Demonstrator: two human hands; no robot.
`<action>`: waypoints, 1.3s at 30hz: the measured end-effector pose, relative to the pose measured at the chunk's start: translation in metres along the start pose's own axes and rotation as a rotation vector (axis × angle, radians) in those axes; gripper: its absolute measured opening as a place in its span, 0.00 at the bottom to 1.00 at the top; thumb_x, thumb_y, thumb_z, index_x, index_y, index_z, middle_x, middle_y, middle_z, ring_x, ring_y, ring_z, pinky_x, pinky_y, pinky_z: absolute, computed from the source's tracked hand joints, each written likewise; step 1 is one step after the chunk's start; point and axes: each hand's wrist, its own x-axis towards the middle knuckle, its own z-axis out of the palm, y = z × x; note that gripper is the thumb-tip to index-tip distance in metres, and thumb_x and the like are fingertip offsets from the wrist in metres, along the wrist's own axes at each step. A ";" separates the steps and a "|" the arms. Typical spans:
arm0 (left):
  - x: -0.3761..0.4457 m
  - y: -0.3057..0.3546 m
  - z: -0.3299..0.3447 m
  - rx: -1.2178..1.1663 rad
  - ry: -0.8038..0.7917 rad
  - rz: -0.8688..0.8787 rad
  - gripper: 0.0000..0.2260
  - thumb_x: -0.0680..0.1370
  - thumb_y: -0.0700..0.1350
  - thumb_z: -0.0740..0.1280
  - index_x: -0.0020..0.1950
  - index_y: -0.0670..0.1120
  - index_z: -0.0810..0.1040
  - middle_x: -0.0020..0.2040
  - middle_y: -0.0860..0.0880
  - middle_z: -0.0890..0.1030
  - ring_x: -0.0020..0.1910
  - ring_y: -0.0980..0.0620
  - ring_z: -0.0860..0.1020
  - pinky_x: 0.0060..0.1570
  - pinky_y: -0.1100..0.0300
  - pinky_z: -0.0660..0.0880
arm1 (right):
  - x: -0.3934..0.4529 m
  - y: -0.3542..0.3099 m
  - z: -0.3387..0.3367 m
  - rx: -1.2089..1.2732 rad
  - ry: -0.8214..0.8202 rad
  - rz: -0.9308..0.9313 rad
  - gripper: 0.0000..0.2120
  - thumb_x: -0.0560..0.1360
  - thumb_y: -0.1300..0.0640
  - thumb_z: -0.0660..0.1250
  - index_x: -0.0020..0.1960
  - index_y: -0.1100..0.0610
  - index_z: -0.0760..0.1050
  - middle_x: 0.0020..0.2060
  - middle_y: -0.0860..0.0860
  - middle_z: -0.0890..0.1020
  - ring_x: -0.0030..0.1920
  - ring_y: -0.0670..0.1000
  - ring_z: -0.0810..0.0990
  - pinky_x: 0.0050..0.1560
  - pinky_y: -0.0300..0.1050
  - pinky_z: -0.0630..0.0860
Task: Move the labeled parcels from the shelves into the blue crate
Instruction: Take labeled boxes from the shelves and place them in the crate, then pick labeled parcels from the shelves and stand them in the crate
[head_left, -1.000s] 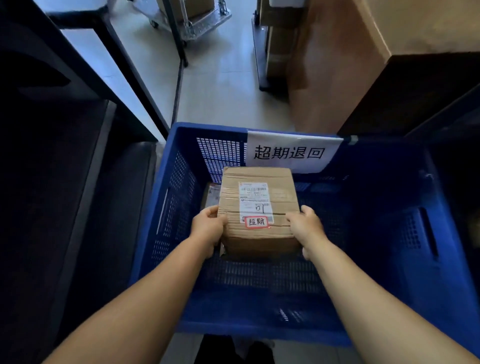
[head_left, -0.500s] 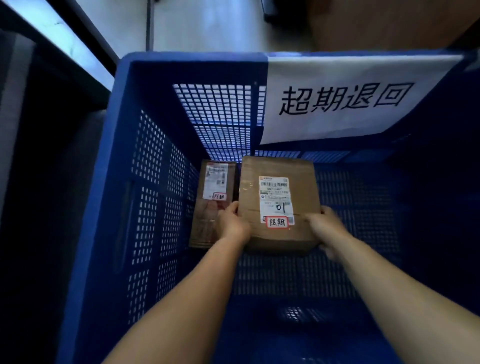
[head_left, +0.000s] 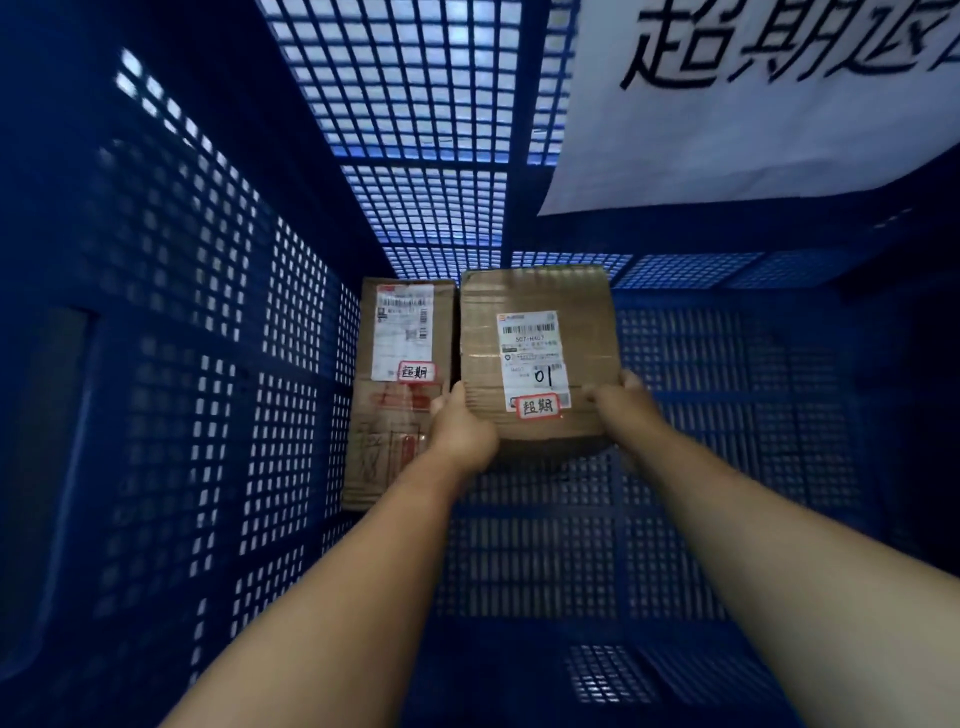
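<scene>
Head view into the blue crate (head_left: 171, 364). A taped cardboard parcel (head_left: 537, 358), marked "01" on its shipping label (head_left: 532, 358) and bearing a red-bordered sticker (head_left: 538, 406), is held low over the crate's perforated floor by 2 hands. The left hand (head_left: 460, 428) curls around its near left corner; the right hand (head_left: 621, 402) clamps its right edge, thumb laid on the top face. Gripping opposite sides keeps the parcel level and label-up, presumably so the marking stays readable once it is set down. Whether the base already touches the floor cannot be told.

A 2nd, narrower parcel (head_left: 400, 384) with its own red-bordered sticker lies flat in the far left corner, against the left wall. The held parcel sits just beside it, edges nearly touching, and the left hand occupies the gap between the 2; withdrawing those fingers is likely the tight point. A white paper sign (head_left: 727, 130) with handwritten characters hangs on the far wall, above and clear of the parcels. The floor to the right is open mesh.
</scene>
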 end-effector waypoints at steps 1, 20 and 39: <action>-0.002 0.000 -0.002 -0.002 -0.014 0.006 0.22 0.78 0.35 0.60 0.73 0.46 0.66 0.71 0.45 0.67 0.63 0.48 0.71 0.61 0.62 0.66 | 0.001 0.001 0.003 0.008 -0.019 0.011 0.27 0.73 0.58 0.66 0.70 0.52 0.65 0.61 0.53 0.76 0.59 0.57 0.77 0.57 0.52 0.77; -0.199 0.109 -0.084 -0.472 0.278 0.082 0.20 0.81 0.51 0.59 0.72 0.46 0.68 0.65 0.48 0.75 0.59 0.51 0.73 0.57 0.57 0.70 | -0.220 -0.110 -0.063 0.127 -0.110 -0.257 0.22 0.81 0.52 0.60 0.73 0.57 0.66 0.52 0.48 0.78 0.38 0.38 0.73 0.30 0.32 0.71; -0.547 0.135 -0.218 -0.927 0.798 0.411 0.21 0.82 0.50 0.59 0.74 0.47 0.66 0.69 0.50 0.73 0.67 0.54 0.73 0.69 0.53 0.68 | -0.590 -0.205 -0.090 -0.031 -0.589 -0.772 0.15 0.81 0.49 0.58 0.65 0.51 0.74 0.55 0.44 0.77 0.56 0.46 0.74 0.58 0.43 0.71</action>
